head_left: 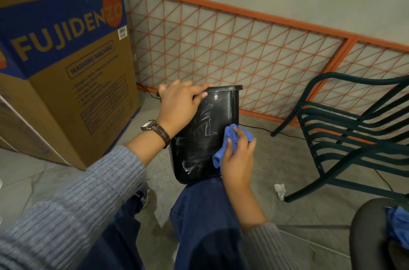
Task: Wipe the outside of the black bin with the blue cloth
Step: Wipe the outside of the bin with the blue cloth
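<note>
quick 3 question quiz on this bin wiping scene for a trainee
1. True or false: the left hand holds the black bin at its rim.
2. Which holds the blue cloth against the bin? A) left hand B) right hand C) neither
3. Fill in: the bin's base rests on the person's ____.
Key: 1 true; 2 B; 3 knee.

Black bin (205, 137) — white streaks; blue cloth (230, 141); grey ribbed sleeve (93, 192).
</note>
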Demonstrator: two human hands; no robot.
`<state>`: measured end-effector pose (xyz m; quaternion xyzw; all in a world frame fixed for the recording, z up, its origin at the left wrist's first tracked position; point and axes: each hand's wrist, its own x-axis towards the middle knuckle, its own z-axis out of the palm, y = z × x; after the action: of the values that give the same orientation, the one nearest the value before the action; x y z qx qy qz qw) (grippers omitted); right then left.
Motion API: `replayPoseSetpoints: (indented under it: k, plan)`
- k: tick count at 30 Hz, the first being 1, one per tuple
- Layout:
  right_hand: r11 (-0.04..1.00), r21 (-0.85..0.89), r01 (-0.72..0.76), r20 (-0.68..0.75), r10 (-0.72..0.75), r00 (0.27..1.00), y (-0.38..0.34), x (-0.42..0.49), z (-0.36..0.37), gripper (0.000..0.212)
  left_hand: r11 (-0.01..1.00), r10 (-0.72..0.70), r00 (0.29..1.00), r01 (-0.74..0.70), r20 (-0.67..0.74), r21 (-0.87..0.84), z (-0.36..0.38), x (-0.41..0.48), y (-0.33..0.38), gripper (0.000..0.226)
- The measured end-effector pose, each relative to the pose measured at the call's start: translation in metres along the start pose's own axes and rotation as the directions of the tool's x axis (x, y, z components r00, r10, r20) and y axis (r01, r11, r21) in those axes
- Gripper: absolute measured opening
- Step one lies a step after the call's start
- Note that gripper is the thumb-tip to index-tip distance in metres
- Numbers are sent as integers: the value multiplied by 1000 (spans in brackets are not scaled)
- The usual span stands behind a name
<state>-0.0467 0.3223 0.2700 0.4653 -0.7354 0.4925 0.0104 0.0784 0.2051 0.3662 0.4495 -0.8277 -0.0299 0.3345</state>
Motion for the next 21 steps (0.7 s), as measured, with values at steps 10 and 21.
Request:
replayPoseSetpoints:
  k: [10,21]
  plan:
    - [989,-72,128,18,-127,992,7,-14,3,34,999,31,999,-30,-17,26,-1,1,-2,32]
    - [945,-264,194,-112,-230,967,8,0,8,33,998,61,997,-61,-37,8,-3,0,1,31]
